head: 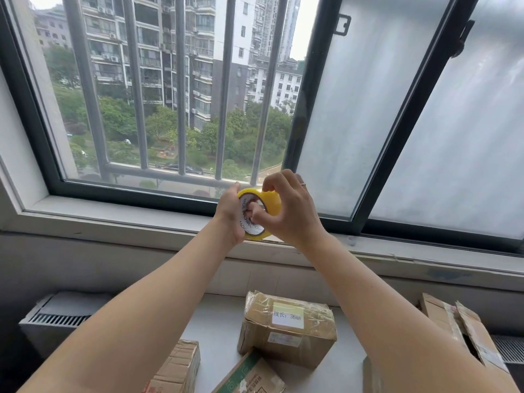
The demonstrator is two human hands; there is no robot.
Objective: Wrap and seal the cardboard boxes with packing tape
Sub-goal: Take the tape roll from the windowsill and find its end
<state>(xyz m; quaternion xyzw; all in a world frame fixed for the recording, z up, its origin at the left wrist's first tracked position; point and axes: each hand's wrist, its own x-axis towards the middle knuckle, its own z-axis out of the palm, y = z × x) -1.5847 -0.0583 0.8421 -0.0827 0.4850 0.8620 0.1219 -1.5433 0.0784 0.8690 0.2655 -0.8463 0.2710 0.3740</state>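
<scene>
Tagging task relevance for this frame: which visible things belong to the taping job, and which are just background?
Job:
tape roll, gripped by left hand and right hand
labelled box
lower-left box
green-printed box
open box at right

Background:
window bars
vent grille
window sill

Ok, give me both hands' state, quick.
Left hand: grips the tape roll.
Right hand: fingers curled on the same roll.

There are four cardboard boxes (286,327) (175,367) (249,377) (453,327). A brown bit (370,375) at the bottom edge may be one more. There is one roll of yellow tape (270,204), two hands (229,214) (289,214), one ring (302,184) and five upright window bars (86,80) (136,80) (180,80) (227,80) (270,80).
</scene>
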